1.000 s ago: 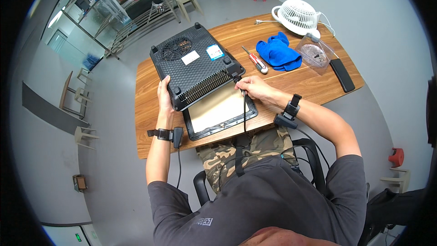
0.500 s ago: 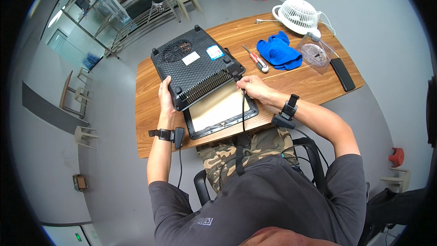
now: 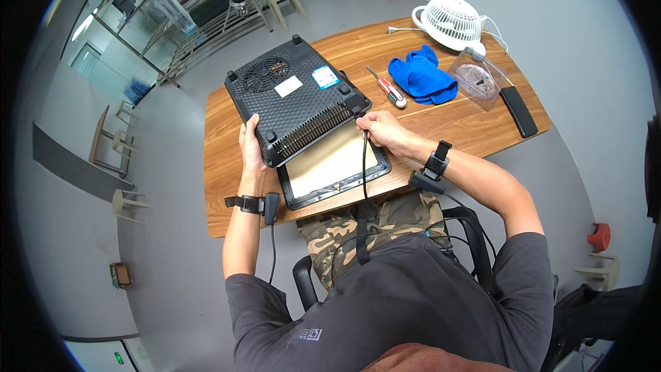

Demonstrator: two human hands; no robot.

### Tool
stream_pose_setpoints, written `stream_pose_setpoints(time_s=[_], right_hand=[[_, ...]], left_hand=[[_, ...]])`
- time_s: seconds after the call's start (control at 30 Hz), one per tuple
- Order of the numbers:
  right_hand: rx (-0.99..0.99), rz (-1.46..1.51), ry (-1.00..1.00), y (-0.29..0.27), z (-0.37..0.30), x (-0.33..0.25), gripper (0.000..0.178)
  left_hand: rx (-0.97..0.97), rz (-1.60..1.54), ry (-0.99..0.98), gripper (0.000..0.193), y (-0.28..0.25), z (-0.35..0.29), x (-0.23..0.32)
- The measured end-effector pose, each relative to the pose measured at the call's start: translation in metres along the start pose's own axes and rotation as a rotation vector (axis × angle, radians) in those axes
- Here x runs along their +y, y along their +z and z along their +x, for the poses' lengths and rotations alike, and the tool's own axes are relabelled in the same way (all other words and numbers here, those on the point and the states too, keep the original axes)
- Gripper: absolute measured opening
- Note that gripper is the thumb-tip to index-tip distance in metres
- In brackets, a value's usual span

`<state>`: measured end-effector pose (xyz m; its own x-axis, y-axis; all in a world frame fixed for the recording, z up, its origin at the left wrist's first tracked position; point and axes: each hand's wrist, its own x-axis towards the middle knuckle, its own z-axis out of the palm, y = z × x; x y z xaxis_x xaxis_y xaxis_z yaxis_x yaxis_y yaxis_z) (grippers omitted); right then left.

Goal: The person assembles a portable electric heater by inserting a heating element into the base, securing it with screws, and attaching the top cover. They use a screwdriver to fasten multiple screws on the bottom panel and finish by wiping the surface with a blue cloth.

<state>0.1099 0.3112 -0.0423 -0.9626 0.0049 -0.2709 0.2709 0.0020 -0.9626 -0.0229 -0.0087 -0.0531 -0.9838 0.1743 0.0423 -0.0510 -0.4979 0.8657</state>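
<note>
A black induction cooker housing [image 3: 292,89] is held tilted over the table, its underside up, showing a round fan grille, stubby feet and two stickers. My left hand [image 3: 252,143] grips its near left edge, thumb on top and the other fingers hidden beneath. At the near right corner, my right hand [image 3: 383,128] pinches a black power cord [image 3: 365,165] close to where it meets the housing. The cord hangs down past the table edge. Partly under the housing lies a black-framed panel [image 3: 330,178] with a pale beige inner face.
To the right of the housing lie a red-and-white screwdriver [image 3: 392,94] and a crumpled blue cloth [image 3: 423,77]. Farther right are a clear bag of small parts [image 3: 476,81], a black oblong case [image 3: 518,112] and a white fan-like grille [image 3: 451,22]. These rest on the wooden table [image 3: 454,127].
The housing has shifted very slightly away and to the left. My right hand has moved a little with the cord, whose hanging part has swung slightly left.
</note>
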Motion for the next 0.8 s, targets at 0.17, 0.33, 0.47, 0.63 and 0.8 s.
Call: stream_pose_setpoints(time_s=[0.17,0.33,0.47,0.63,0.8], right_hand=[[-0.051,0.056,0.006,-0.006,0.001,0.0,0.027],[-0.093,0.104,-0.044,-0.008,-0.003,-0.004,0.025],[-0.11,0.117,-0.042,-0.008,-0.004,-0.007,0.031],[-0.093,0.107,0.092,-0.006,-0.004,-0.014,0.047],[-0.017,0.076,0.051,0.005,-0.004,-0.013,0.05]], left_hand=[[-0.004,0.008,0.065,0.02,0.017,-0.014,0.006],[-0.044,0.001,0.079,0.02,0.012,-0.015,0.005],[-0.04,0.017,0.069,0.021,0.017,-0.017,0.008],[-0.043,0.027,0.076,0.025,0.02,-0.022,0.013],[-0.061,0.052,0.099,0.027,0.023,-0.025,0.018]])
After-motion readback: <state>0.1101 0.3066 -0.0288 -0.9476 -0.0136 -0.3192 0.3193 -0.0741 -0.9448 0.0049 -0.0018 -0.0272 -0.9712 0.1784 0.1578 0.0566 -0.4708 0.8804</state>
